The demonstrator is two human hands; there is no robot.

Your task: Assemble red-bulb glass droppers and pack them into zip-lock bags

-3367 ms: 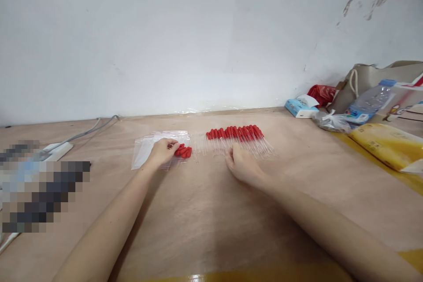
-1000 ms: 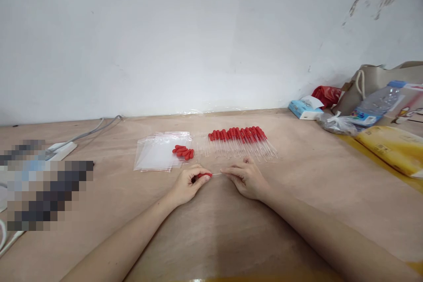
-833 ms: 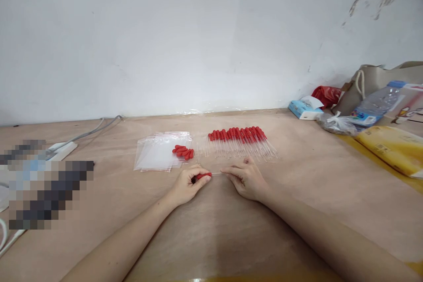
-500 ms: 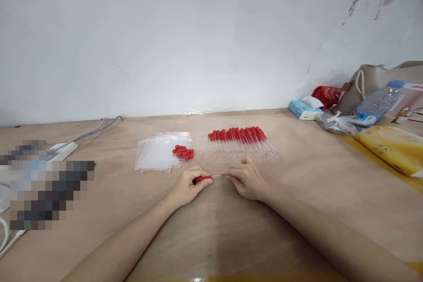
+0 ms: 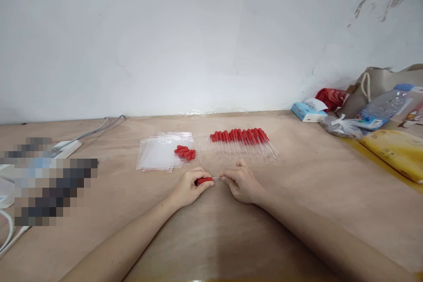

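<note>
My left hand (image 5: 191, 188) is closed around a red rubber dropper bulb (image 5: 204, 180). Facing it, my right hand (image 5: 243, 183) pinches a thin clear dropper tube (image 5: 216, 178), whose near end meets the open end of the bulb; how deep it sits inside cannot be seen. Several loose red bulbs (image 5: 184, 152) lie beyond my left hand on clear plastic bags (image 5: 153, 153). Behind my right hand is a row of droppers (image 5: 243, 141), tubes topped with red bulbs. Bare clear tubes (image 5: 201, 146) lie between the loose bulbs and that row.
To the right are a blue tissue pack (image 5: 309, 111), a knotted plastic bag (image 5: 340, 126), a plastic bottle (image 5: 385, 105) and a yellow packet (image 5: 395, 153). A white power strip (image 5: 68, 149) with a grey cable (image 5: 94, 131) lies left, near a blurred patch. A wall rises behind the table.
My right hand has come slightly closer to my left, so less of the tube shows between them. The whole view has shifted a little.
</note>
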